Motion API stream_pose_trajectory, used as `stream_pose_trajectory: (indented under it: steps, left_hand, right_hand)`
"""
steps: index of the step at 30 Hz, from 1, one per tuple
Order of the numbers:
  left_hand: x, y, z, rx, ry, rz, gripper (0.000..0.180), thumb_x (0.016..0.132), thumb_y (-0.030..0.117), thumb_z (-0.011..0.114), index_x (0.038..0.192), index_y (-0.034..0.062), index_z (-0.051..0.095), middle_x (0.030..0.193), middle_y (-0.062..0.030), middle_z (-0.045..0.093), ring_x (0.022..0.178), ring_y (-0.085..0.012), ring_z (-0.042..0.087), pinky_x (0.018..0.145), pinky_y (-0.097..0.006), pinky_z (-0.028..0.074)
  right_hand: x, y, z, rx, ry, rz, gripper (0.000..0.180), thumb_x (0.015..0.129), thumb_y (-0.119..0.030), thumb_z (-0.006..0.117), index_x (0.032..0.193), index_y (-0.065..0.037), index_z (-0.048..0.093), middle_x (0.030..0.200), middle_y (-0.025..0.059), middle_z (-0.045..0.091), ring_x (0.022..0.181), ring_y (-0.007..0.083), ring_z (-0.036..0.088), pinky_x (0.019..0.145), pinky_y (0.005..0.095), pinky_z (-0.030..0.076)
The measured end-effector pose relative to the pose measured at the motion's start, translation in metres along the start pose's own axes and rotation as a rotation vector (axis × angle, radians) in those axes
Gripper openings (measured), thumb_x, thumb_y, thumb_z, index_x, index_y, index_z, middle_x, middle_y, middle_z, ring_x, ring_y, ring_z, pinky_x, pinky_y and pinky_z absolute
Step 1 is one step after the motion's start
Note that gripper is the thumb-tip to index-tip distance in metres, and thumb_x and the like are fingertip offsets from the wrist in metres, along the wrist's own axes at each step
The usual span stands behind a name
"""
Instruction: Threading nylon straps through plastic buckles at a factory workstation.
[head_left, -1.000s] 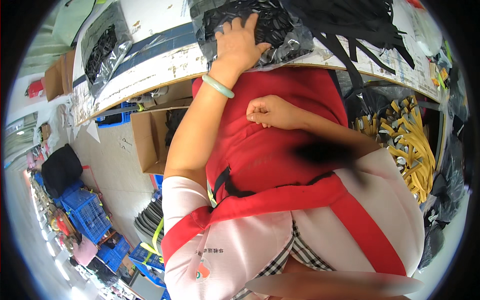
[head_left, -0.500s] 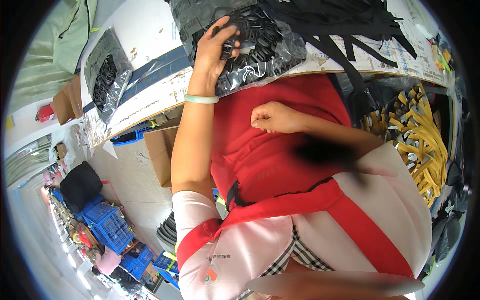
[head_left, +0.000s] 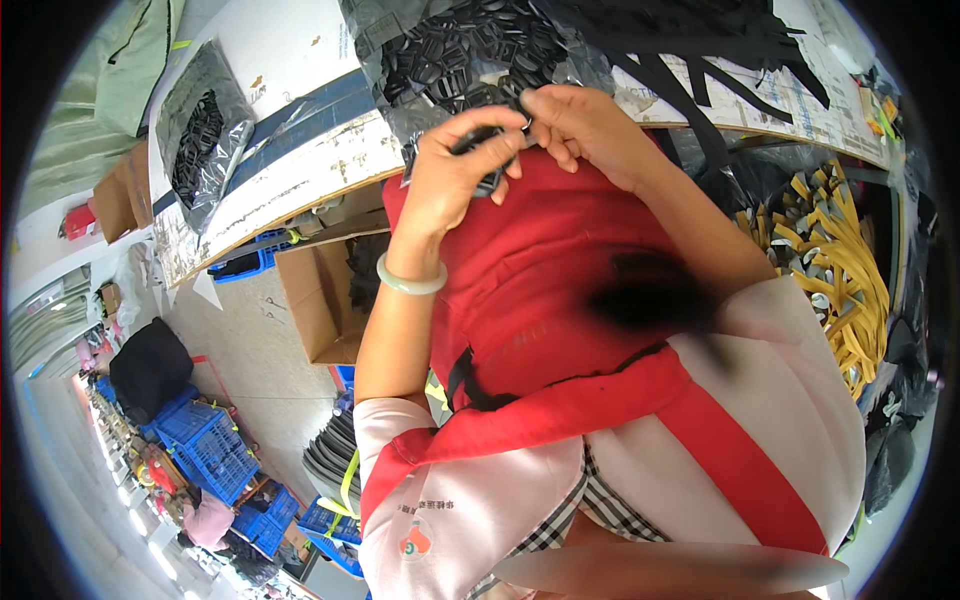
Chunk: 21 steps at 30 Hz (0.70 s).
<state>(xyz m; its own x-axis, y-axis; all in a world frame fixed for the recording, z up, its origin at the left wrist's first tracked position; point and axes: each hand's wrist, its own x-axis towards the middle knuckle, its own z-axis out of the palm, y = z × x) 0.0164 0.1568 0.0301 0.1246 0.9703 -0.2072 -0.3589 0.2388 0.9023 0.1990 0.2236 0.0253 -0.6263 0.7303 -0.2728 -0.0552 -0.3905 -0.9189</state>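
Note:
My left hand, with a pale green bangle on its wrist, curls round black plastic buckles; how many is hidden by the fingers. Its fingertips meet those of my right hand, which is closed in a pinch on a small black piece between the two hands, seemingly one of the buckles. Both hands are in front of the table edge, above my red apron. Just beyond them lies an opened clear plastic bag full of loose black buckles.
Black straps lie across the right of the white table, some hanging over its edge. Another bag of black parts sits at the left. Yellow straps are bunched at the right. A cardboard box and blue crates stand below left.
My left hand has come back from the bag toward me with black buckles in it. My right hand has risen from my apron to meet it.

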Motion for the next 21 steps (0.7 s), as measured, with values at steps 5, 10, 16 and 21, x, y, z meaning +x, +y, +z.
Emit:
stream_pose_trajectory:
  steps: [5,10,16,21]
  left_hand:
    - [-0.026,-0.016,-0.006,-0.175,0.008,-0.030,0.024,0.088,0.004,0.064,0.111,-0.0018,0.063,0.088,-0.0097,0.063,0.067,-0.0157,0.061,0.044,-0.023,0.046]
    - [-0.046,-0.044,-0.024,-0.551,0.104,-0.091,0.031,0.089,0.012,0.066,0.116,-0.0022,0.061,0.087,-0.0095,0.062,0.064,-0.0170,0.059,0.042,-0.023,0.044]
    - [-0.043,-0.059,0.005,-0.017,0.180,-0.048,0.027,0.087,0.004,0.065,0.113,0.0012,0.065,0.082,-0.0050,0.062,0.063,-0.0111,0.058,0.044,-0.021,0.043]
    - [-0.048,-0.078,0.009,0.003,0.090,-0.065,0.016,0.087,0.005,0.066,0.102,0.0009,0.067,0.081,-0.0039,0.062,0.062,-0.0117,0.059,0.044,-0.020,0.043]
  right_hand:
    - [-0.002,0.010,-0.002,-0.012,-0.063,-0.007,0.020,0.093,-0.023,0.060,0.085,-0.004,0.060,0.070,-0.0002,0.056,0.052,0.0052,0.048,0.048,0.0194,0.039]
    - [-0.016,0.013,0.001,0.061,-0.216,0.122,0.021,0.095,-0.026,0.056,0.090,-0.005,0.057,0.072,-0.0010,0.054,0.053,0.0047,0.047,0.048,0.0195,0.038]
    - [-0.036,0.051,0.007,0.358,-0.357,0.423,0.023,0.100,-0.029,0.047,0.094,-0.007,0.052,0.070,-0.0014,0.051,0.049,0.0042,0.040,0.043,0.0188,0.031]
    - [-0.048,0.055,0.012,0.103,-0.112,0.292,0.026,0.100,-0.029,0.045,0.109,-0.006,0.054,0.066,0.0015,0.055,0.049,0.0067,0.049,0.043,0.0218,0.037]
